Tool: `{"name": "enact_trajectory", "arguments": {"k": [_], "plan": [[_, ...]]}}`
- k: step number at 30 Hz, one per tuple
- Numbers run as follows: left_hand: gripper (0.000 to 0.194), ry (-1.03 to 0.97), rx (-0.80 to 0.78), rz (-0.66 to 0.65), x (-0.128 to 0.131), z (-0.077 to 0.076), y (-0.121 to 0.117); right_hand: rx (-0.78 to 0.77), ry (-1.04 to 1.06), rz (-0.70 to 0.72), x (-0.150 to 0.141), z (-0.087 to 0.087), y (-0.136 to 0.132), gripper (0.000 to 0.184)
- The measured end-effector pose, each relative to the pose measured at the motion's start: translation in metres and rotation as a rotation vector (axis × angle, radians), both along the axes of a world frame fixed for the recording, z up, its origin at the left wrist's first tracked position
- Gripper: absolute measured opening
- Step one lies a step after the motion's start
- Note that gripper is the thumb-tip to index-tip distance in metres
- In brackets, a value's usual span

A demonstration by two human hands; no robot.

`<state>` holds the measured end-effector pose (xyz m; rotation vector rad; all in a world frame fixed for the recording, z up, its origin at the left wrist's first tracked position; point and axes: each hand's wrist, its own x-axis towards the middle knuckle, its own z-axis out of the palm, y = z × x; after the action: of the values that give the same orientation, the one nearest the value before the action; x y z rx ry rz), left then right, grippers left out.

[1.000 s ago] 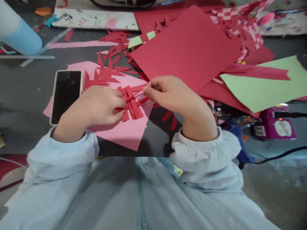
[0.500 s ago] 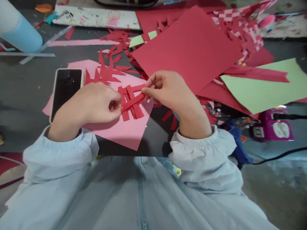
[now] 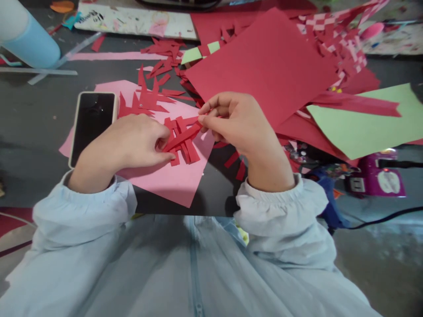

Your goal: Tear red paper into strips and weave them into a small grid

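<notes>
Several narrow red paper strips [image 3: 188, 149] cross over and under one another on a sheet of pink paper [image 3: 158, 187]. One red paper strip [image 3: 183, 137] slants across the others. Its right end is pinched between the thumb and fingers of my right hand [image 3: 236, 121], which lifts it slightly. My left hand [image 3: 128, 141] rests at the left edge of the crossed strips, curled around the slanting strip's left end. Its thumb lies along the lower strips, and its other fingers are mostly hidden beneath the hand.
A phone [image 3: 94, 114] lies left of my left hand. Red paper scraps [image 3: 152, 99] lie behind. A large red sheet [image 3: 264, 66] and green paper [image 3: 366, 123] are at the right, with a blue glue gun [image 3: 330, 204] and a purple power block [image 3: 380, 176]. A blue-white bottle [image 3: 33, 44] stands far left.
My left thumb has slid slightly to the right, onto the lower strips, and the slanting strip's left end shows more. My right hand still pinches the other end. The view has shifted slightly.
</notes>
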<state>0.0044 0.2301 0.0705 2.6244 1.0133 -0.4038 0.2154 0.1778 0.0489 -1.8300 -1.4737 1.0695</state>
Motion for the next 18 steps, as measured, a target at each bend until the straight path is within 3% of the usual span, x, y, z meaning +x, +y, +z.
{"name": "enact_trajectory", "arguments": {"k": [9, 18], "plan": [[0.027, 0.005, -0.004, 0.009, -0.0022, -0.0021, 0.0006, 0.011, 0.005, 0.036, 0.0047, -0.002, 0.0011, 0.004], [0.02, -0.021, -0.009, -0.006, -0.0037, -0.0037, 0.0016, 0.003, -0.167, 0.101, 0.0076, -0.001, 0.0019, 0.007]]}}
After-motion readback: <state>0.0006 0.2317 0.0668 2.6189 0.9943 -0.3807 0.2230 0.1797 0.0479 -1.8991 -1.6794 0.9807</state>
